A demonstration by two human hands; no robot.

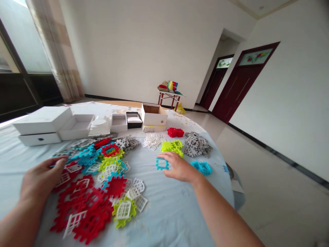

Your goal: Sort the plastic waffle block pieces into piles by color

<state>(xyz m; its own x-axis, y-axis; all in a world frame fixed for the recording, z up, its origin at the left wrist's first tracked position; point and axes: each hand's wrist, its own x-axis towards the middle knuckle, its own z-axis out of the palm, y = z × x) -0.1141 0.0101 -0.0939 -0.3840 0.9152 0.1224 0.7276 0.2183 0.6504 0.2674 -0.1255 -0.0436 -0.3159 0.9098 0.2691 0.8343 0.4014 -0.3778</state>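
Observation:
My right hand (180,168) rests on the table with its fingers closed on a blue square frame piece (161,164), just in front of a small lime green pile (172,146). My left hand (42,178) lies over the left edge of a big mixed heap of plastic interlocking tiles (97,185), its fingers curled, touching red and white pieces; what it holds, if anything, is hidden. Sorted small piles lie further out: red (175,132), white (153,140), grey (197,144) and blue (203,167).
A light blue cloth covers the round table (164,212). Several white boxes (43,125), an open cardboard box (153,117) and a black box (133,120) line the far side. The table's edge drops off at the right. A small red-legged stand (169,92) is by the far wall.

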